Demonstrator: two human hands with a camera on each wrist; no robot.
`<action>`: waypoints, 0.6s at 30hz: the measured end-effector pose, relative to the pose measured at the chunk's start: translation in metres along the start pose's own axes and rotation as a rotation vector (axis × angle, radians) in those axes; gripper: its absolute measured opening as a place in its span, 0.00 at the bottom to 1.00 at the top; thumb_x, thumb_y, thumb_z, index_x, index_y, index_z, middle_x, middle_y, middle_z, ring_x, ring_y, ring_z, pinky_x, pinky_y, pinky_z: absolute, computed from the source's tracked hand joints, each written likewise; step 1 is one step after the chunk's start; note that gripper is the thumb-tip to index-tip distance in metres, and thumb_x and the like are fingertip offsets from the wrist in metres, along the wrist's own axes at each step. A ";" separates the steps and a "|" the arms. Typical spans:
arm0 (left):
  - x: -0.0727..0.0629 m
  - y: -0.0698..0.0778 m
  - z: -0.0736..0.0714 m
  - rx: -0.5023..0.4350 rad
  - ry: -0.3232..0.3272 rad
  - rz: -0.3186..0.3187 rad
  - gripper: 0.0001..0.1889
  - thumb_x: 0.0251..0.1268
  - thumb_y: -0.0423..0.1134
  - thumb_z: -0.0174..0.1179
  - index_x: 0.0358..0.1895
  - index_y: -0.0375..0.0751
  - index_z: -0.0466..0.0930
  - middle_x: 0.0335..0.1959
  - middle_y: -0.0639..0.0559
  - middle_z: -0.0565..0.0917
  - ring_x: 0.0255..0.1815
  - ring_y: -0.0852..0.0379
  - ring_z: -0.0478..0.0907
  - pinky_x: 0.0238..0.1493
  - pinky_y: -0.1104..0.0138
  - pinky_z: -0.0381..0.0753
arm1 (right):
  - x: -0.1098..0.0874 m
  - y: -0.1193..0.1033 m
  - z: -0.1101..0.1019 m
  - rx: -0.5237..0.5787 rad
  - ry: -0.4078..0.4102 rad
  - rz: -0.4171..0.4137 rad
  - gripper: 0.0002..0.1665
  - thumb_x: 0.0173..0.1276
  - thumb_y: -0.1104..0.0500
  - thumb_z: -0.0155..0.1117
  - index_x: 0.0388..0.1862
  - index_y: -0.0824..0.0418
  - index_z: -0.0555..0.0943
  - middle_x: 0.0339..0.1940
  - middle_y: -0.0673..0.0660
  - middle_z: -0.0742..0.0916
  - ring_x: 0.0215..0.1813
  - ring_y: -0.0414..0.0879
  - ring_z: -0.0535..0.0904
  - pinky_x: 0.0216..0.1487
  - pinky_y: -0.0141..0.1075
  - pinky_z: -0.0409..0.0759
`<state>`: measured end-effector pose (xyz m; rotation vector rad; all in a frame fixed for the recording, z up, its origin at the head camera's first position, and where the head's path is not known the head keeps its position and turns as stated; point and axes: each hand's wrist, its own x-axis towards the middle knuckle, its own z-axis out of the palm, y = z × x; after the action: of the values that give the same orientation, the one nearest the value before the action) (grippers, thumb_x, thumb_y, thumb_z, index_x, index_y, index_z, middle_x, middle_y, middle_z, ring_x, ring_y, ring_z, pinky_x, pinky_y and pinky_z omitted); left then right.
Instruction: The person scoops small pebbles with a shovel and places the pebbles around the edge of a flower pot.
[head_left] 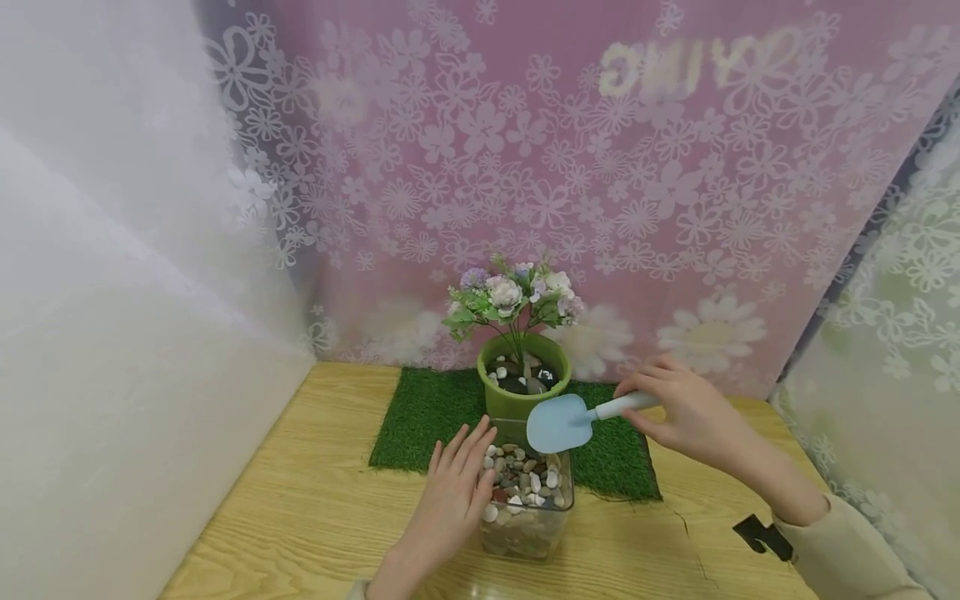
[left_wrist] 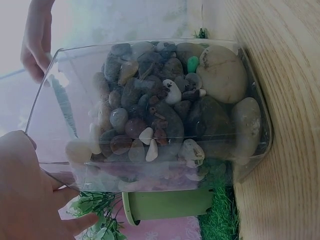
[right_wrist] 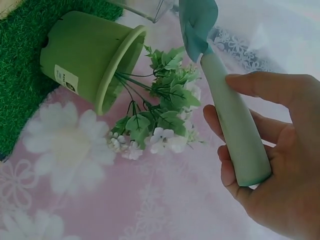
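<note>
My right hand (head_left: 686, 408) grips the pale handle of a small blue trowel (head_left: 558, 425), thumb and fingers around it in the right wrist view. The trowel's blade hangs over the back of a clear square container (head_left: 527, 537); no stones show on it. Pebbles (left_wrist: 135, 127) of mixed colours and sizes lie inside, with larger stones at the bottom. My left hand (head_left: 450, 492) rests against the container's left rim with its fingers extended. Right behind stands a green pot (head_left: 517, 406) holding artificial-looking flowers (head_left: 506, 293), with dark filling and a few stones around the stems.
A green turf mat (head_left: 427, 417) lies beneath the pot on the wooden table (head_left: 300, 500). A pink flower-patterned curtain (head_left: 487, 167) hangs close behind. Pale sheets close off both sides. Near the right sleeve is a black strap-like piece (head_left: 763, 537).
</note>
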<state>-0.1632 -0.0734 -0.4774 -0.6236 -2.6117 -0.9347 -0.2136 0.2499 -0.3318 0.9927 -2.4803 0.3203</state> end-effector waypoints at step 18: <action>-0.001 0.001 0.000 0.029 0.037 0.031 0.28 0.82 0.44 0.48 0.81 0.49 0.58 0.82 0.54 0.57 0.81 0.43 0.54 0.73 0.32 0.51 | 0.027 -0.029 0.010 -0.133 -0.067 -0.349 0.14 0.50 0.61 0.81 0.33 0.51 0.84 0.30 0.45 0.79 0.36 0.41 0.64 0.38 0.38 0.69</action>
<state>-0.1621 -0.0728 -0.4770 -0.6314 -2.5708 -0.8891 -0.2138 0.2099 -0.3258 1.3678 -2.2929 0.0110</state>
